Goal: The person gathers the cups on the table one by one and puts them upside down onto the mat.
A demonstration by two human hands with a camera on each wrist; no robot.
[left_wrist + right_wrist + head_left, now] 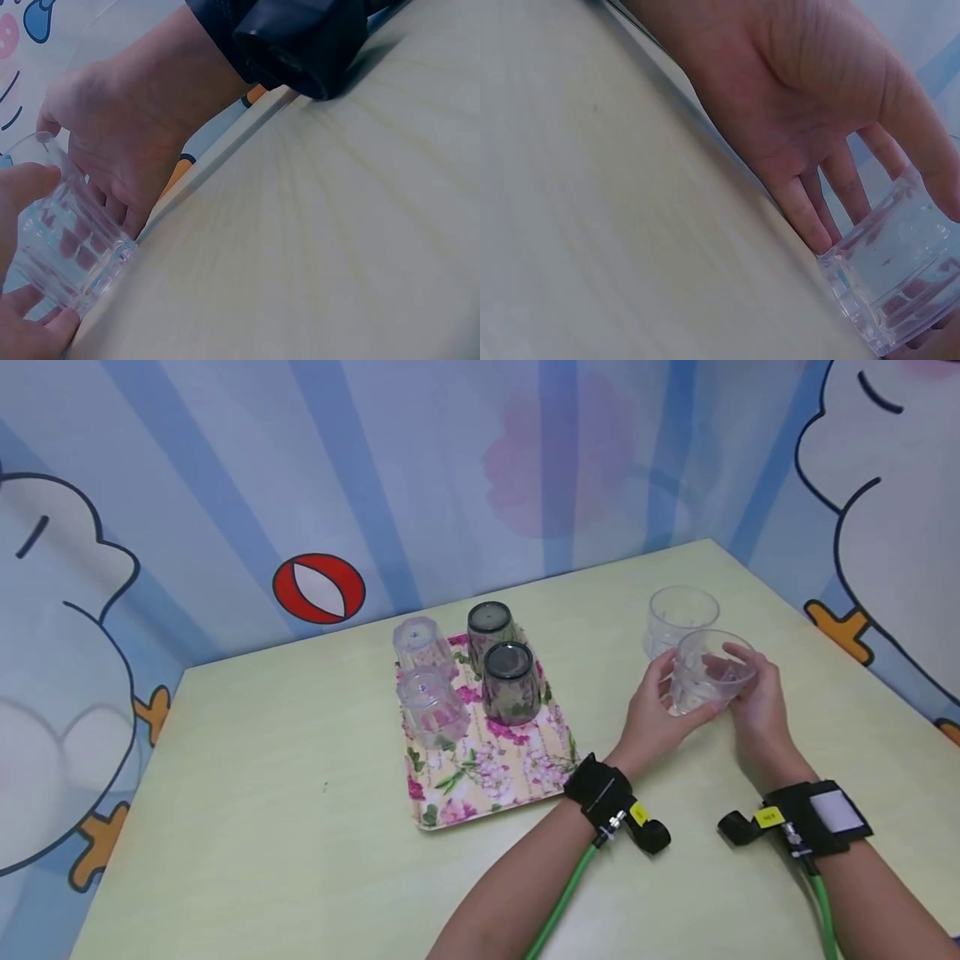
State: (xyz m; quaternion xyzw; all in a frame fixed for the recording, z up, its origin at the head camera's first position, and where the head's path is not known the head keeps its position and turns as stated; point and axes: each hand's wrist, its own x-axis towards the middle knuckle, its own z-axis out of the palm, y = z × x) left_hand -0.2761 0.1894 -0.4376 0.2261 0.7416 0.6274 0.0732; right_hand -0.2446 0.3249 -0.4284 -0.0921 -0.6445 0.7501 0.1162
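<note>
Clear glass (708, 675) in the curled grip of left hand (658, 720) and right hand (762, 710), yellow wrist labels (638, 813) illegibly small.

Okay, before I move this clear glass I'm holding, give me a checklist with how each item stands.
1. Left hand and right hand gripping the held glass: ok.
2. Held glass upside down like the four tray glasses: not ok, mouth up.
3. Held glass lifted off the table: cannot tell.
4. Held glass apart from the rear glass: cannot tell, they overlap in view.
5. Near end of the tray free: ok.
</note>
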